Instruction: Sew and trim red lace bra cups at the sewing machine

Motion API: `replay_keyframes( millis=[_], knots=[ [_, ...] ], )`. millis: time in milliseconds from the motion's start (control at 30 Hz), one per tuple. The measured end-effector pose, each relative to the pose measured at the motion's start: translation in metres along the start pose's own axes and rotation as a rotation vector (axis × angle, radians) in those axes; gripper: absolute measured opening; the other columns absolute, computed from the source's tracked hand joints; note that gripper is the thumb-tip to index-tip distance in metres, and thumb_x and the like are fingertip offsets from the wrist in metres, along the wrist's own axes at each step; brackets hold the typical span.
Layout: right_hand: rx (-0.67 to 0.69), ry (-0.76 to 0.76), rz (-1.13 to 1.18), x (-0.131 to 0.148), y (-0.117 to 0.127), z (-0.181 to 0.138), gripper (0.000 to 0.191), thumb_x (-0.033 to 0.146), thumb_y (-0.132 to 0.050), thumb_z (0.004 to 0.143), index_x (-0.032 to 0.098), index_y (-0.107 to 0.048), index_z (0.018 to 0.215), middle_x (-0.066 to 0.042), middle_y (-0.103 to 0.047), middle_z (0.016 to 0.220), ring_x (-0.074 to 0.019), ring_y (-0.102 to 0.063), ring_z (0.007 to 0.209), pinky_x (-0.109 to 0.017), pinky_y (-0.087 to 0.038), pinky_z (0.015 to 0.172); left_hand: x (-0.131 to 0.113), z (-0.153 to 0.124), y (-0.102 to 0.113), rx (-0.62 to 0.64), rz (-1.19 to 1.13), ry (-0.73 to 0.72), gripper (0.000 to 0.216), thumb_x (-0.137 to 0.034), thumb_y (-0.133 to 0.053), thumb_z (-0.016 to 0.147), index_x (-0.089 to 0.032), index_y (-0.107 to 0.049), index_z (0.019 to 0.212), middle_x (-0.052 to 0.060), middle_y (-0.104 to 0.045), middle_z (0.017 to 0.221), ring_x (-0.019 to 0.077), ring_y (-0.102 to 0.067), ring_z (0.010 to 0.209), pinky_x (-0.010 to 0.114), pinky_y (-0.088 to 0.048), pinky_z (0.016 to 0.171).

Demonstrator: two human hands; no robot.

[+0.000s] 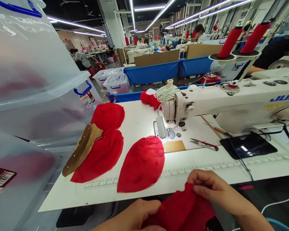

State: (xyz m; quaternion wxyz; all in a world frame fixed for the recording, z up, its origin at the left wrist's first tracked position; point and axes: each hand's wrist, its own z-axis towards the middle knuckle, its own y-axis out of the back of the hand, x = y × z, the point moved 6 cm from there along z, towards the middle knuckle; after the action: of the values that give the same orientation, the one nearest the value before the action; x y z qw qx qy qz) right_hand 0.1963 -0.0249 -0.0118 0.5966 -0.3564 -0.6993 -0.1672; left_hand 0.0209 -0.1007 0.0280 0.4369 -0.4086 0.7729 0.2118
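Our left hand (134, 214) and right hand (215, 190) pinch red cloth (181, 208) between them, seemingly arranging it. Next calls for even tension.

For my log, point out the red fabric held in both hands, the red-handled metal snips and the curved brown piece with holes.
Held red fabric (180, 207), head view, middle.
Red-handled metal snips (207, 143), head view, red handle.
Curved brown piece with holes (82, 150), head view, middle.
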Motion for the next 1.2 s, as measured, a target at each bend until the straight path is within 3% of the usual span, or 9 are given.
replay_keyframes(
  millis=[300,400,500,633,733,933,1033,1133,1200],
  knots=[
    [-0.572,0.1,-0.096,-0.007,0.045,0.006,0.036,0.053,-0.068,0.073,0.021,-0.065,0.089,-0.004,-0.069,0.077,-0.018,-0.062,0.064,-0.025,-0.05,0.054,0.005,0.005,0.048,-0.409,-0.016,-0.182,0.019,-0.033,-0.056,0.084,-0.018,-0.06,0.095,0.0,-0.061,0.084,0.0129,-0.054,0.074,0.024,-0.041,0.067],
    [-0.66,0.225,-0.543,-0.011,0.079,0.012,0.036,0.053,-0.061,0.075,0.023,-0.068,0.094,-0.006,-0.072,0.089,-0.0249,-0.068,0.079,-0.03,-0.055,0.065,-0.006,-0.013,0.084,-0.724,0.428,-0.314,0.017,-0.023,-0.047,0.088,-0.02,-0.06,0.098,0.005,-0.064,0.097,0.017,-0.059,0.089,0.03,-0.046,0.08],
    [-0.817,0.335,-0.993,-0.009,0.095,0.014,0.041,0.054,-0.048,0.081,0.024,-0.069,0.099,-0.009,-0.073,0.094,-0.0313,-0.07,0.08,-0.039,-0.057,0.061,-0.007,-0.041,0.13,-1.164,1.044,-0.139,0.023,-0.016,-0.037,0.092,-0.019,-0.059,0.099,0.008,-0.063,0.104,0.0194,-0.058,0.097,0.034,-0.045,0.088],
    [-1.018,0.669,-1.292,0.018,0.055,0.004,0.04,0.039,-0.042,0.088,0.016,-0.061,0.114,-0.018,-0.063,0.119,-0.0374,-0.063,0.101,-0.054,-0.048,0.088,0.013,-0.053,0.183,-1.338,1.153,0.046,0.013,-0.016,-0.048,0.088,-0.016,-0.059,0.095,0.011,-0.063,0.094,0.0257,-0.061,0.09,0.039,-0.048,0.079],
    [-0.752,0.845,-1.176,0.031,0.005,0.008,0.027,0.027,-0.048,0.088,0.022,-0.06,0.112,-0.009,-0.069,0.105,-0.0258,-0.067,0.092,-0.038,-0.053,0.086,0.022,-0.044,0.197,-1.355,1.201,0.063,0.006,-0.013,-0.055,0.082,-0.019,-0.058,0.081,0.006,-0.063,0.081,0.0231,-0.063,0.073,0.033,-0.049,0.063],
    [-0.249,0.476,-0.429,0.016,-0.046,0.037,0.021,0.035,-0.047,0.092,0.026,-0.067,0.094,-0.002,-0.068,0.075,-0.0151,-0.064,0.064,-0.024,-0.055,0.064,0.001,-0.044,0.165,-1.457,1.283,-0.216,0.016,-0.016,-0.04,0.091,-0.019,-0.056,0.09,0.008,-0.064,0.089,0.0212,-0.062,0.081,0.034,-0.049,0.073],
    [-0.167,0.222,-0.07,0.008,-0.055,0.056,0.03,0.046,-0.062,0.083,0.025,-0.065,0.105,-0.006,-0.07,0.098,-0.0197,-0.067,0.087,-0.029,-0.055,0.077,-0.016,-0.049,0.115,-1.452,1.405,-0.663,0.01,-0.014,-0.049,0.087,-0.018,-0.055,0.094,0.006,-0.064,0.083,0.0205,-0.059,0.08,0.037,-0.047,0.077],
    [-0.267,0.111,0.137,0.007,-0.052,0.073,0.051,0.046,-0.075,0.069,0.023,-0.061,0.112,-0.007,-0.066,0.111,-0.0216,-0.063,0.097,-0.032,-0.052,0.084,-0.018,-0.037,0.058,-1.124,1.572,-1.073,0.016,-0.006,-0.053,0.083,-0.017,-0.057,0.094,0.003,-0.062,0.073,0.0175,-0.057,0.072,0.034,-0.048,0.073],
    [-0.295,0.1,0.179,0.009,-0.053,0.082,0.041,0.044,-0.075,0.069,0.02,-0.062,0.098,-0.002,-0.067,0.087,-0.0187,-0.063,0.082,-0.03,-0.052,0.073,-0.014,-0.023,0.041,-0.925,1.579,-1.053,0.008,-0.018,-0.053,0.086,-0.017,-0.059,0.091,0.003,-0.062,0.074,0.0184,-0.058,0.074,0.035,-0.049,0.074]
  ],
)
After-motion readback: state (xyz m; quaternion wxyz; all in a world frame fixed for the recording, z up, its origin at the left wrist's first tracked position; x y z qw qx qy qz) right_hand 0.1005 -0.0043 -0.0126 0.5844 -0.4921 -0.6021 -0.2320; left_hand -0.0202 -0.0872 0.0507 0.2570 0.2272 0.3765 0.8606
